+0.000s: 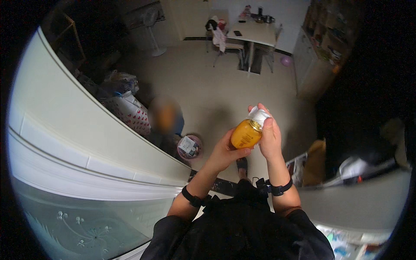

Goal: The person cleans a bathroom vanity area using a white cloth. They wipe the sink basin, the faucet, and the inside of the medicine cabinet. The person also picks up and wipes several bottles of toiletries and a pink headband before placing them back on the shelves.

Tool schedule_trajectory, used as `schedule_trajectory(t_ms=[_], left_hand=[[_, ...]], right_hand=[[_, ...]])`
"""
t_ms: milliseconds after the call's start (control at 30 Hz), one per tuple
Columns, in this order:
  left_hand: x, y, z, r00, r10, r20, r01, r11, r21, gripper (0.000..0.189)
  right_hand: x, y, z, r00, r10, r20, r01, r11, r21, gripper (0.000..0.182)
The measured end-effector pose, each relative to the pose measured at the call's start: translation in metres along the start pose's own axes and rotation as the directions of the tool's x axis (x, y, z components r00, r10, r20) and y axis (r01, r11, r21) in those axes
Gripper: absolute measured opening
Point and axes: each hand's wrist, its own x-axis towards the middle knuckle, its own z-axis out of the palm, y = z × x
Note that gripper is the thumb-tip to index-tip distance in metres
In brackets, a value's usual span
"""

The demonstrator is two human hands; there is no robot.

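A glass jar with yellow-orange contents (246, 134) is tilted in front of me, its metallic-looking neck pointing up and to the right. My left hand (232, 146) grips the jar around its lower body, thumb across the near side. My right hand (270, 133) holds a crumpled white tissue or cloth (259, 115) against the jar's mouth, fingers behind it and thumb in front. Whether a lid lies under the white material cannot be seen. The jar bears small dark writing. Black straps are around both forearms.
A white panelled door (87, 130) stands at left. Beyond it are bags (131, 112), a blurred person (165, 115) and a pink round container (189, 147). Farther off stand a table (253, 32), a chair (232, 46) and a fan (152, 31). A cabinet (307, 61) is at right.
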Motion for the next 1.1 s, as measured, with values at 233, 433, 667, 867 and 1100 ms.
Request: schedule_trajectory(t_ms=[233, 433, 667, 867, 1100], left_hand=[[0.135, 0.010, -0.079, 0.999, 0.028, -0.020, -0.028, 0.999, -0.014, 0.070], [0.257, 0.011, -0.126, 0.973, 0.152, -0.173, -0.195, 0.942, -0.273, 0.068], [0.376, 0.014, -0.208, 0.956, 0.166, -0.240, -0.286, 0.701, -0.654, 0.064], [0.492, 0.044, -0.283, 0.918, -0.001, -0.397, -0.197, 0.867, -0.457, 0.055], [0.638, 0.097, -0.401, 0.985, 0.151, -0.085, -0.173, 0.871, -0.460, 0.052]], right_hand=[[0.179, 0.045, -0.039, 0.937, -0.231, 0.261, 0.337, 0.792, -0.509, 0.051], [0.317, 0.071, -0.036, 0.878, -0.270, 0.394, 0.445, 0.762, -0.470, 0.058], [0.411, 0.186, 0.017, 0.623, -0.328, 0.710, 0.782, 0.265, -0.564, 0.031], [0.532, 0.258, 0.032, 0.718, -0.209, 0.664, 0.696, 0.220, -0.683, 0.046], [0.689, 0.302, 0.084, 0.947, -0.198, 0.255, 0.317, 0.713, -0.626, 0.073]])
